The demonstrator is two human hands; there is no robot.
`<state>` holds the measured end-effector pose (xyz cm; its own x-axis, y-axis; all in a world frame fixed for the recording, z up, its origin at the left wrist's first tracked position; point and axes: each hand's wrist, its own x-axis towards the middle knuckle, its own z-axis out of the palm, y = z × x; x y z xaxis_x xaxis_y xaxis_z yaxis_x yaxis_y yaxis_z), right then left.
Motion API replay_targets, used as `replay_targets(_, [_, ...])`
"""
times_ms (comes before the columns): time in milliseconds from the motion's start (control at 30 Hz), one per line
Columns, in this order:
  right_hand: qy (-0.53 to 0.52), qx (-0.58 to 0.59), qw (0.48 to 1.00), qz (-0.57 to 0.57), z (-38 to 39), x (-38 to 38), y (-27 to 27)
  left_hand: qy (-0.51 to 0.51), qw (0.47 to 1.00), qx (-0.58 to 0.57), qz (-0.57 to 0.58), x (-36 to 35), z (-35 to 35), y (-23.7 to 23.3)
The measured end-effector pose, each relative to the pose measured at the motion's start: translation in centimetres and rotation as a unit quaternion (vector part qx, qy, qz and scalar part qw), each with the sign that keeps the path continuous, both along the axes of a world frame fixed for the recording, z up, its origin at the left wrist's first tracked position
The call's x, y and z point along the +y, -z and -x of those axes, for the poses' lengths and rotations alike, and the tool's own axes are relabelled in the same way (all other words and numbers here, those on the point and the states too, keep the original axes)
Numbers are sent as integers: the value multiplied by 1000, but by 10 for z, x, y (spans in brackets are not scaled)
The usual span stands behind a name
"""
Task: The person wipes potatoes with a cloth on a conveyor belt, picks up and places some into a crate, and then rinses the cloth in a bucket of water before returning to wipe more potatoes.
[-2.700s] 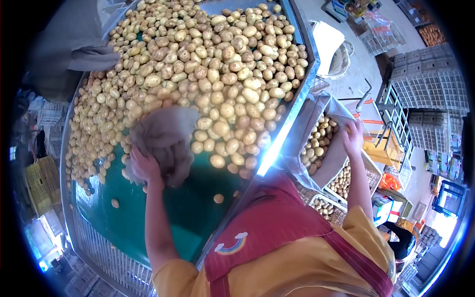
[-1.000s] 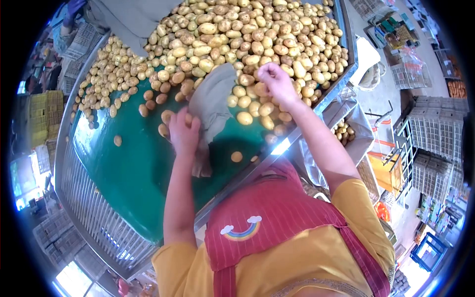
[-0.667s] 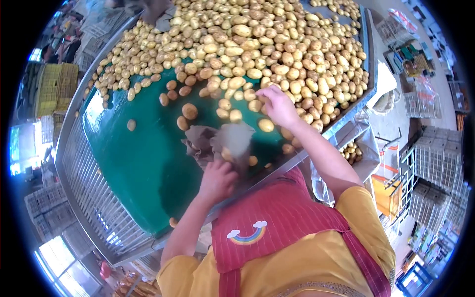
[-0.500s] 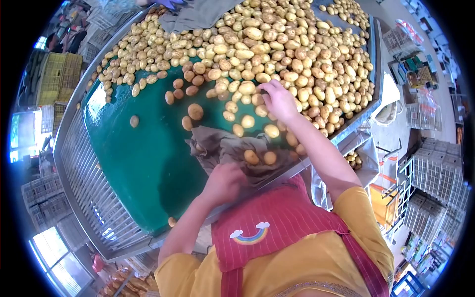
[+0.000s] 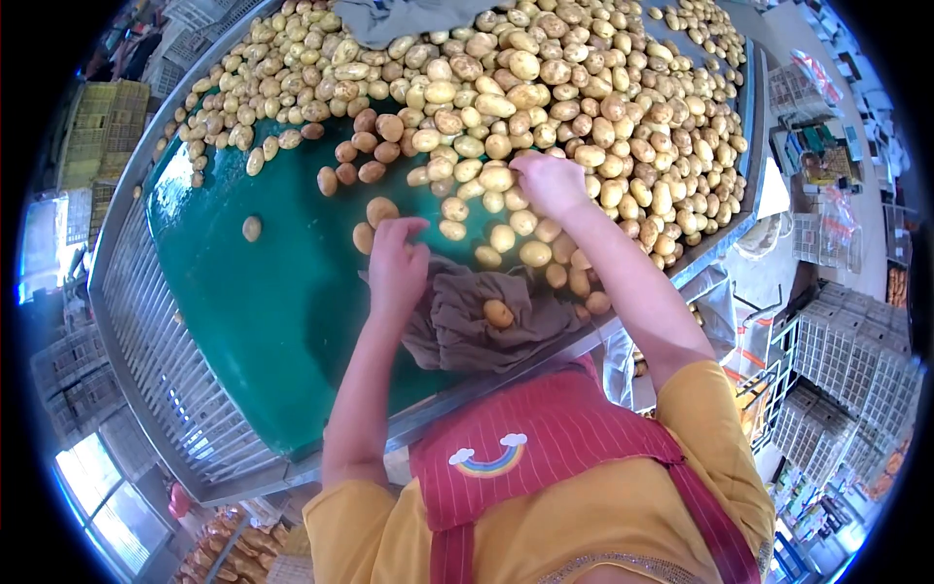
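My left hand (image 5: pixel 397 268) is over the green surface (image 5: pixel 277 331), beside two brown potatoes (image 5: pixel 381 210). Its index finger and thumb stand apart, and nothing shows between them. My right hand (image 5: pixel 552 185) lies at the near edge of a large heap of potatoes (image 5: pixel 623 136). Its fingers curl down against the potatoes there; the fingertips are partly hidden, and what they grip cannot be made out. Between my forearms is a crumpled grey-brown cloth (image 5: pixel 457 316) with a single potato (image 5: pixel 498 312) resting on it.
A metal rim (image 5: pixel 209 487) and slatted grille (image 5: pixel 165 341) border the table on the left. Another grey cloth (image 5: pixel 418 18) lies on the far potatoes. A lone potato (image 5: pixel 252 229) sits to the left. Stacked crates (image 5: pixel 846 331) stand at the right.
My left hand has moved up from the cloth to beside the two brown potatoes. The cloth is bunched differently, with one potato visible on it instead of two. My right hand's fingers have curled in.
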<state>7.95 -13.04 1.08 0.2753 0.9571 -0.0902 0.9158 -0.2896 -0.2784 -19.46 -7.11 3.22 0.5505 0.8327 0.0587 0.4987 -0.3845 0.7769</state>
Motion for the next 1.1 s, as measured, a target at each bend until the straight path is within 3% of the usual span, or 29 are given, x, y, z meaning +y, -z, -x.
replay_targets(133, [-10,-54,996,76,13,9,-11,-31,999,6,-19,10,-19,15])
replay_targets(233, [-5,17,996,85,10,3,-21,-27,999,36,-23,13,-35,18])
replay_targets(267, [-23,45,998,25,5,-5,-18,-27,998,59,-27,15,-40,21])
replay_targets(300, [51,243,968,16,0,-14,-18,-27,996,82,-29,18,-43,25])
replay_targets(333, [123,431,894,8,-3,-23,-29,-14,992,116,-48,22,-45,29])
replay_targets(367, [194,598,778,1,-4,-34,-37,-9,989,132,-65,24,-46,31])
replay_targets(433, [165,761,623,-76,-8,-55,-46,8,982,162,-98,27,-51,33])
replay_targets(467, [210,778,585,-95,-3,-61,-53,30,980,173,-91,29,-54,31])
replay_targets(500, [237,772,582,-93,-2,-64,-51,47,975,190,-105,32,-57,32])
replay_targets(567, [223,630,743,-44,6,-64,-37,76,962,226,-133,38,-63,37])
replay_targets(600, [213,622,754,-12,13,-63,-37,84,964,217,-128,41,-65,40])
replay_targets(633, [138,564,813,-44,23,-58,-23,86,962,223,-130,43,-66,44])
replay_targets(667, [43,413,901,-124,34,-51,-10,88,960,229,-132,45,-67,47])
replay_targets(700, [-52,244,948,-199,45,-42,-3,90,958,235,-135,46,-67,51])
replay_targets(800, [-38,-14,998,-41,76,-22,-19,21,978,73,-196,39,-55,59])
replay_targets(833, [-2,-26,1000,-1,86,-14,-13,-25,999,12,-32,38,-53,52])
replay_targets(867, [10,2,1000,-20,90,-10,-6,-71,987,-47,134,35,-49,39])
replay_targets(933, [3,12,1000,-4,97,-5,-4,-163,893,-115,404,31,-43,0])
replay_targets(1033, [-27,-18,998,58,99,4,-9,-183,681,-386,595,23,-18,24])
replay_targets(1100, [-7,-2,999,53,96,6,1,-148,579,-477,645,20,-13,36])
